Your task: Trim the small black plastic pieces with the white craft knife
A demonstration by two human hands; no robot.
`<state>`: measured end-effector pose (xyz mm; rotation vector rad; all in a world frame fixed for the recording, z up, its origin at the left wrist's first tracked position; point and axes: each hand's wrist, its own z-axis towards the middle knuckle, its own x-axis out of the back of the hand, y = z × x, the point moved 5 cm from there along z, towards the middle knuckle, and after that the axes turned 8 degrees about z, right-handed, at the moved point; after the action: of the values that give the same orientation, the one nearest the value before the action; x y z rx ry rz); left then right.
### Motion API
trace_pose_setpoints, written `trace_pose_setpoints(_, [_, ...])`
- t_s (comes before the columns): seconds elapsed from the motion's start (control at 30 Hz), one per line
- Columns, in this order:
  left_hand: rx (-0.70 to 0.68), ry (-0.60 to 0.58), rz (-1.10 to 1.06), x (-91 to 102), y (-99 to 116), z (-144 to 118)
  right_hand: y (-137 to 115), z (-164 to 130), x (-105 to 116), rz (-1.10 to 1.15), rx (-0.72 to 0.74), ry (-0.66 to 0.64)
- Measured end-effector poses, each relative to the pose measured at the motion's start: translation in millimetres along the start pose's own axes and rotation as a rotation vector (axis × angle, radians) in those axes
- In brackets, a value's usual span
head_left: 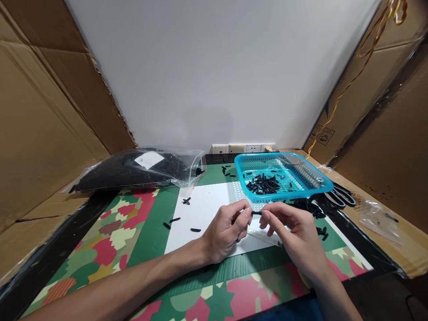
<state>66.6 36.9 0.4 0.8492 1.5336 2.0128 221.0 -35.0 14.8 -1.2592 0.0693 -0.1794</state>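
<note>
Work looks partway, finished pieces indistinguishable: the left hand (230,229) and right hand (296,227) pinch one black strip (257,213) in front of the turquoise basket (294,195), which holds piled strips (264,184), with loose strips (195,230) and a bulging zip bag (130,174) left of it.

Moderate, diffuse light; a faint shadow on the wall (214,67) above the bench's (143,245) far edge; glare on the plastic bag (189,167); wide-angle stretching of the outer cardboard (43,98).

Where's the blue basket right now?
Head view, right of centre: the blue basket sits toward the back of the table, beyond the right hand, with the wall sockets behind its left end.
</note>
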Motion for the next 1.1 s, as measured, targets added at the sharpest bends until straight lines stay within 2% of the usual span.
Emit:
trace_pose_setpoints(0.4, [0.023, -0.021, -0.024, -0.2, -4.6, -1.1, 0.9, 0.9, 0.4, 0.016, 0.008, 0.031])
trace_pose_setpoints(0.7, [0.017, 0.005, -0.049, -1.3, -3.0, -0.3, 1.4, -0.1, 0.4, 0.023, -0.007, 0.015])
trace_pose_setpoints(0.9, [0.016, 0.029, 0.024, 0.0, 0.6, 0.1, 0.5, 1.1, -2.2, -0.030, -0.009, -0.003])
trace_pose_setpoints(1.1, [0.011, 0.039, 0.052, 1.4, -0.7, 0.0, 0.0, -0.2, -2.5, 0.031, -0.019, 0.010])
